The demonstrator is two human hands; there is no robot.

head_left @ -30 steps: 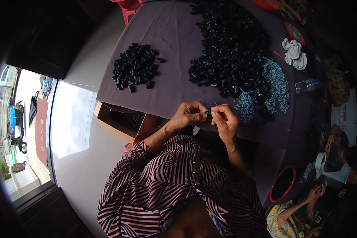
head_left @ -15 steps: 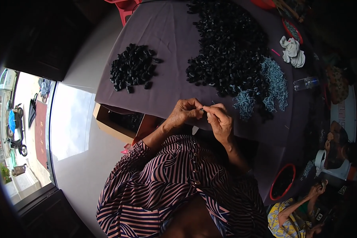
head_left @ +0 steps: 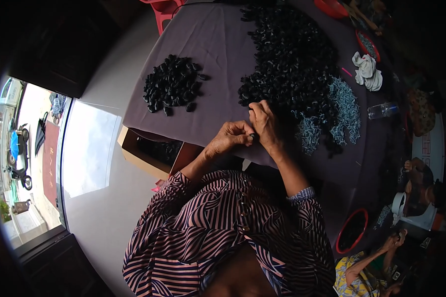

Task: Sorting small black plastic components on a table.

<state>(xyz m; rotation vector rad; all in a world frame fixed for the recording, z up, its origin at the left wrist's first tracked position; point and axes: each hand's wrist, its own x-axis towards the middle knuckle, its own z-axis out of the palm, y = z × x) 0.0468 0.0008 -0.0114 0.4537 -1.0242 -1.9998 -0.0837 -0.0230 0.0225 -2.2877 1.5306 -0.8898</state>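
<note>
My left hand (head_left: 230, 137) is closed in a pinch on a small dark piece (head_left: 253, 135) with a bluish-green glint, over the table's near edge. Just beyond and to the right, my right hand (head_left: 264, 126) reaches to the near edge of a big pile of small black ribbed pieces (head_left: 287, 59). Its fingers are bent and drawn together; what they hold, if anything, is hidden. Against the pile's right side lie heaps of small blue-grey screw-like pieces (head_left: 344, 111). A smaller heap of black ribbed pieces (head_left: 171, 84) sits to the left.
The purple-grey cloth (head_left: 218, 49) covers the table. An open cardboard box (head_left: 143, 158) stands below its left edge. At the right are a white cloth (head_left: 366, 72), a clear bottle (head_left: 382, 110) and a red-rimmed basin (head_left: 353, 230). Another person's hands (head_left: 395, 239) are at lower right.
My right hand has left the small piece at my left fingertips and moved up and away to the pile's near edge. My left hand stays nearly in place, still pinching the piece.
</note>
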